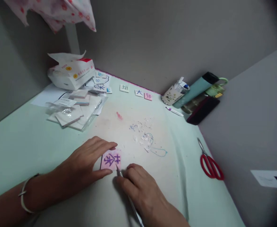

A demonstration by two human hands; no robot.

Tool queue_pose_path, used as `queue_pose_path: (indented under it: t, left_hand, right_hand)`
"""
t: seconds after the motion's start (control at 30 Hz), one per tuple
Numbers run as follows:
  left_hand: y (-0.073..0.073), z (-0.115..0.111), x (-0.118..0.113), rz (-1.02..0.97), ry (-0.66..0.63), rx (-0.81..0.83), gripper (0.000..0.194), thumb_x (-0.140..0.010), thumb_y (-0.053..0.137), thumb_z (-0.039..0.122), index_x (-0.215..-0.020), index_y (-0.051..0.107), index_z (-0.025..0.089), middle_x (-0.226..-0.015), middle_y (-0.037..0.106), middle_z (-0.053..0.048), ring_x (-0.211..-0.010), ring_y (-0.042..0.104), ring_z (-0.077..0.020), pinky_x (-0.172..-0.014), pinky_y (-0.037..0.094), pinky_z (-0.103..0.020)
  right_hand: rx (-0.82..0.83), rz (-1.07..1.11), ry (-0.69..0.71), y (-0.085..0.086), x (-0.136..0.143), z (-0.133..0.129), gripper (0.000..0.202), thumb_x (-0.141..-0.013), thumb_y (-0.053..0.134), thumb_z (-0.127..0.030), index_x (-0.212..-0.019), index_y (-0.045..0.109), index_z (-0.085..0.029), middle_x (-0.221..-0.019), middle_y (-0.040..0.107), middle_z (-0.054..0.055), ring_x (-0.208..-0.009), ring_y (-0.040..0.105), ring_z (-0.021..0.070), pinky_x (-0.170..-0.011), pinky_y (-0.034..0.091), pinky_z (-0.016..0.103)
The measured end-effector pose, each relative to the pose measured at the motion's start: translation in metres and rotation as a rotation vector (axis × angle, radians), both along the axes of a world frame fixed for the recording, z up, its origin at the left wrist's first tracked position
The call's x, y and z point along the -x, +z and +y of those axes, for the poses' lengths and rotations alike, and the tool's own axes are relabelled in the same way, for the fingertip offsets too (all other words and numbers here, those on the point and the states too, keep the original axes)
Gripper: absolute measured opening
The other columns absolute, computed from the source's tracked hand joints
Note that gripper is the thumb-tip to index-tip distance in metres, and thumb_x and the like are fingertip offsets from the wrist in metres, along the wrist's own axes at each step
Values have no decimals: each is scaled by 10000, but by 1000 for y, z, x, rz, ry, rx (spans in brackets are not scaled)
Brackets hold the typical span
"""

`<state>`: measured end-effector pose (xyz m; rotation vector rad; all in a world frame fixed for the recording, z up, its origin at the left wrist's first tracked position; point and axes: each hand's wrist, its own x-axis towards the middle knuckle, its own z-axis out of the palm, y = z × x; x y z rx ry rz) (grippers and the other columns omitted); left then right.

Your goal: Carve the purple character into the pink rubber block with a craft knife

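A small pink rubber block (116,153) lies flat on the table with a purple character drawn on it. My left hand (91,157) holds it down at two edges, thumb on the near one and fingertips on the far one. Between the closed fingers of my right hand (140,186) is a slim silver carving knife (134,206). Its pointed tip touches or hovers just over the block's near right part; which of the two I cannot tell. Pale and bluish shavings (142,130) are scattered beyond the block.
Plastic-wrapped blocks (74,110) and a tissue pack (72,74) sit at the left. Small marked blocks (124,88) line the back edge. Rightward are a pen cup (172,95), a teal bottle (196,88), a marker (175,111) and red-handled scissors (210,165). Grey partitions enclose the table.
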<state>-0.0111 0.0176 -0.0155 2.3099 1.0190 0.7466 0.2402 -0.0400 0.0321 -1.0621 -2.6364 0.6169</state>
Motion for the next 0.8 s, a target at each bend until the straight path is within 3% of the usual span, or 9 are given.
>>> queue_pose_path:
  t: [0.17,0.27,0.37,0.47,0.6,0.8]
  left_hand:
    - [2,2,1,49,29,-13,685,-868,854,291,-1417,445,266,-1279,607,-45,-1169,541,-285,-1013,411,-392]
    - [1,2,2,69,26,-13,756,-813,903,407,-1411,459,281,-1287,591,-47,-1176,541,-296,-1011,409,-395]
    - [0,1,3,75,31,-11,818,-769,921,469,-1421,460,291,-1302,584,-49,-1191,544,-303,-1018,410,-388]
    - [1,1,4,66,35,5,866,-745,954,391,-1438,441,305,-1326,578,-42,-1227,537,-300,-1046,401,-376]
    - [2,1,5,72,50,48,844,-769,918,198,-1449,431,316,-1355,568,-31,-1260,534,-288,-1061,398,-364]
    - [1,0,2,90,73,42,861,-740,943,237,-1438,449,325,-1258,577,-29,-1155,575,-288,-990,441,-392]
  right_hand:
    - [131,149,-109,13,-7,2,478,-980,432,-25,-1414,536,-196,-1103,614,105,-999,591,234,-857,564,379]
    - [203,312,-235,18,-8,3,379,-995,488,-96,-1324,612,-238,-1065,629,71,-923,641,187,-801,577,317]
    - [152,409,-292,14,-7,4,268,-1012,510,-127,-1194,666,-248,-1004,637,44,-836,657,148,-716,561,263]
    - [74,371,-280,6,-7,4,317,-1023,436,-92,-1220,635,-241,-1018,645,54,-827,664,141,-695,553,254]
    - [3,270,-344,-1,-4,1,233,-1031,486,-150,-1243,568,-199,-950,672,52,-750,655,155,-643,540,264]
    - [-38,203,-314,-10,6,0,197,-1068,488,-187,-1166,658,-201,-921,660,62,-779,664,183,-662,565,288]
